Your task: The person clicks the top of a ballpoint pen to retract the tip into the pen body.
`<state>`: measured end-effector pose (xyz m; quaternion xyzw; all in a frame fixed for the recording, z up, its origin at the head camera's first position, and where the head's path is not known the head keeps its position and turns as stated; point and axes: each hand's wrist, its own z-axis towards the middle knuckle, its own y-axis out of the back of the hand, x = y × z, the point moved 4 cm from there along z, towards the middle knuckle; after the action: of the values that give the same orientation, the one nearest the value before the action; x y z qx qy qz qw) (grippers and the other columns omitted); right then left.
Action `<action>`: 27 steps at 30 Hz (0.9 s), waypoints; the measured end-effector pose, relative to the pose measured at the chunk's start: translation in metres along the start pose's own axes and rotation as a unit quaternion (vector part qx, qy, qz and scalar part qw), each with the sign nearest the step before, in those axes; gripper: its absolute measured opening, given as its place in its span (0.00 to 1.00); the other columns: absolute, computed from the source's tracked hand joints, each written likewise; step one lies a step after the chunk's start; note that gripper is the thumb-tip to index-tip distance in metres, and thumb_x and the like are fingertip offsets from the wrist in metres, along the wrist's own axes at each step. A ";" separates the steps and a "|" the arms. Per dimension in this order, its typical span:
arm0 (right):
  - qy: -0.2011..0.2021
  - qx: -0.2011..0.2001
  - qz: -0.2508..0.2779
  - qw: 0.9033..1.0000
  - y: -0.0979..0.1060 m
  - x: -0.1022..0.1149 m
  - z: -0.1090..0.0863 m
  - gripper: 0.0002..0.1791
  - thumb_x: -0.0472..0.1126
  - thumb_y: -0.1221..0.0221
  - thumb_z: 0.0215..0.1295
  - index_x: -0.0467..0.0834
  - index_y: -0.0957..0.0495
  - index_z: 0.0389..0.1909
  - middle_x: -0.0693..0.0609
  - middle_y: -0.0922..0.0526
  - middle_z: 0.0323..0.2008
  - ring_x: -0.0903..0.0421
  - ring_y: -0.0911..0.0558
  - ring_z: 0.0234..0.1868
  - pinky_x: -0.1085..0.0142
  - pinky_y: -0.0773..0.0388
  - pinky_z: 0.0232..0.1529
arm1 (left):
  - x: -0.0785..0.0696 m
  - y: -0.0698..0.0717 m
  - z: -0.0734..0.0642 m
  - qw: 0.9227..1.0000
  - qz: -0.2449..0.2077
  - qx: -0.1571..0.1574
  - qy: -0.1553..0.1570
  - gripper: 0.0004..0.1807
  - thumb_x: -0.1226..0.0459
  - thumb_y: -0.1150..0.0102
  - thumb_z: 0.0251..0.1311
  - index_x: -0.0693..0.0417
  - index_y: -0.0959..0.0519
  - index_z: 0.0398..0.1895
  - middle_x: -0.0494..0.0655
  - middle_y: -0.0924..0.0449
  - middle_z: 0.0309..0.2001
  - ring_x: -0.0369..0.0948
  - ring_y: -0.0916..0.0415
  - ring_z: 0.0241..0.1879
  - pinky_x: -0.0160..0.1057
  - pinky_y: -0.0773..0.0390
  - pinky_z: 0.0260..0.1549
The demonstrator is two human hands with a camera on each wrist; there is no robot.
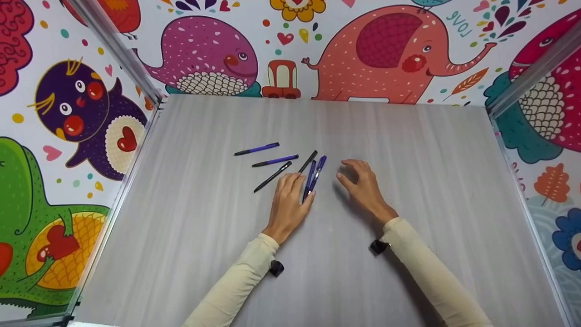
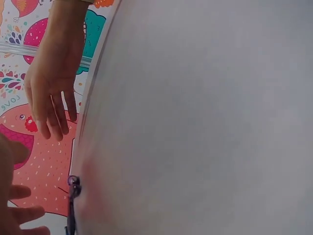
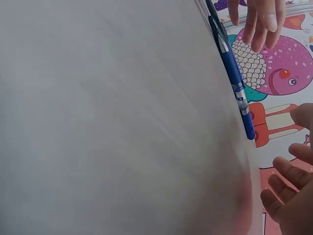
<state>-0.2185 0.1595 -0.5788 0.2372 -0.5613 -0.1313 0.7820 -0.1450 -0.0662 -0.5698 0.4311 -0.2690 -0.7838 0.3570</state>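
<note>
My left hand (image 1: 288,200) hovers over the near end of a black pen (image 1: 308,161), its fingers loosely extended and nothing gripped. Right beside its thumb lie two blue pens, one (image 1: 310,175) slightly overlapping the other (image 1: 319,170). Farther left are two more blue pens (image 1: 257,149) and a second black pen (image 1: 272,177). To the right of the group, my right hand (image 1: 365,188) is held with fingers spread and slightly bent, holding nothing. In the right wrist view, a blue pen (image 3: 232,68) lies between the left hand (image 3: 261,22) and the right hand (image 3: 293,196).
The pens lie on a grey wood-grain table (image 1: 204,204). Printed cartoon panels (image 1: 209,54) rise behind and at both sides, with metal frame posts (image 1: 118,50) at the corners. A small black device (image 1: 276,268) sits at each wrist.
</note>
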 end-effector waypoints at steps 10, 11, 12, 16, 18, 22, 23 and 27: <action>-0.028 -0.001 0.038 0.999 -0.010 -0.006 0.008 0.24 0.39 0.31 0.77 0.32 0.20 0.68 0.37 0.18 0.66 0.39 0.23 0.71 0.42 0.31 0.75 | -0.002 -0.010 -0.002 1.000 0.003 -0.001 0.001 0.23 0.58 0.25 0.70 0.65 0.16 0.59 0.62 0.17 0.63 0.63 0.26 0.70 0.69 0.33 0.74; -0.027 0.000 0.037 0.999 -0.012 -0.006 0.008 0.24 0.39 0.31 0.77 0.32 0.20 0.67 0.37 0.18 0.66 0.39 0.23 0.71 0.43 0.31 0.75 | -0.002 -0.011 -0.003 1.000 0.006 0.001 0.004 0.23 0.58 0.25 0.70 0.64 0.16 0.59 0.62 0.17 0.64 0.64 0.27 0.71 0.70 0.34 0.74; -0.025 -0.001 0.037 0.999 -0.013 -0.007 0.008 0.24 0.39 0.31 0.77 0.32 0.19 0.67 0.37 0.17 0.66 0.39 0.22 0.71 0.43 0.30 0.75 | -0.001 -0.012 -0.004 1.000 0.010 0.002 0.007 0.22 0.58 0.25 0.70 0.64 0.15 0.59 0.62 0.18 0.64 0.64 0.28 0.72 0.71 0.34 0.74; -0.012 -0.003 0.032 0.999 -0.017 -0.008 0.011 0.23 0.39 0.30 0.77 0.32 0.19 0.66 0.37 0.17 0.64 0.39 0.22 0.69 0.43 0.29 0.73 | -0.001 -0.016 -0.007 1.000 0.026 0.001 0.011 0.21 0.58 0.24 0.69 0.62 0.14 0.58 0.62 0.18 0.66 0.63 0.29 0.74 0.72 0.35 0.74; -0.006 -0.004 0.029 1.000 -0.020 -0.008 0.013 0.23 0.38 0.30 0.76 0.32 0.19 0.66 0.37 0.16 0.64 0.39 0.22 0.69 0.44 0.29 0.73 | 0.000 -0.018 -0.008 0.999 0.032 0.002 0.013 0.21 0.58 0.24 0.68 0.62 0.14 0.57 0.62 0.18 0.66 0.64 0.30 0.74 0.72 0.36 0.74; 0.003 -0.005 0.018 1.000 -0.025 -0.010 0.017 0.23 0.38 0.29 0.75 0.31 0.18 0.65 0.36 0.16 0.63 0.39 0.22 0.67 0.44 0.28 0.72 | 0.000 -0.021 -0.009 0.999 0.042 0.009 0.023 0.20 0.59 0.23 0.67 0.62 0.13 0.55 0.62 0.19 0.67 0.65 0.32 0.76 0.72 0.38 0.75; 0.003 -0.007 0.014 1.000 -0.026 -0.011 0.017 0.23 0.38 0.29 0.75 0.31 0.18 0.65 0.36 0.16 0.63 0.39 0.22 0.67 0.44 0.28 0.71 | -0.001 -0.022 -0.009 0.999 0.046 0.011 0.024 0.20 0.59 0.23 0.67 0.62 0.13 0.55 0.62 0.19 0.67 0.65 0.32 0.76 0.72 0.38 0.75; 0.000 -0.016 -0.003 1.000 -0.031 -0.012 0.020 0.22 0.37 0.28 0.73 0.32 0.17 0.63 0.36 0.16 0.62 0.38 0.23 0.66 0.43 0.28 0.70 | -0.003 -0.025 -0.009 0.997 0.068 0.018 0.024 0.20 0.58 0.23 0.67 0.61 0.13 0.54 0.62 0.19 0.68 0.66 0.33 0.76 0.72 0.37 0.75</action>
<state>-0.2395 0.1346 -0.5997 0.2261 -0.5582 -0.1426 0.7855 -0.1448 -0.0500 -0.5912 0.4367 -0.3029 -0.7422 0.4082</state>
